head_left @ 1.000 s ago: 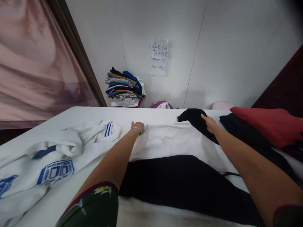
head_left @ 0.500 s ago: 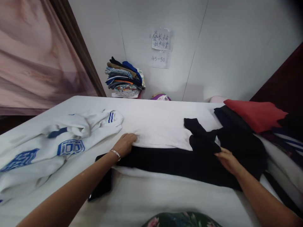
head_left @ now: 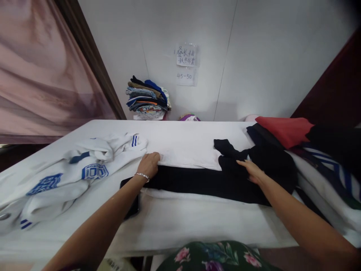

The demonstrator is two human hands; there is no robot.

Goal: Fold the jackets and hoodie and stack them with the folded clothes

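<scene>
A black long-sleeved garment [head_left: 191,182] lies stretched sideways across the table in front of me, folded into a long band. One of its sleeves [head_left: 228,148] is bent back and points toward the far side. At the band's left end, my left hand [head_left: 149,165] has its fingers curled down on the cloth edge; the fingertips are hidden. My right hand [head_left: 252,171] rests on the black cloth by the bent sleeve, index finger stretched out and thumb apart from it. A dark phone [head_left: 134,209] lies partly under my left forearm.
A white garment with blue badges [head_left: 67,173] is spread on the left of the white table [head_left: 180,131]. Red folded cloth [head_left: 284,130] tops a heap of clothes on the right. Behind the table stands a clothes stack [head_left: 148,98]; paper signs [head_left: 186,62] hang on the wall.
My right hand has slid left along the black garment, and its fingers have spread from the pinched fold. That fold now lies flatter. My left hand stays at the left end; the view has shifted.
</scene>
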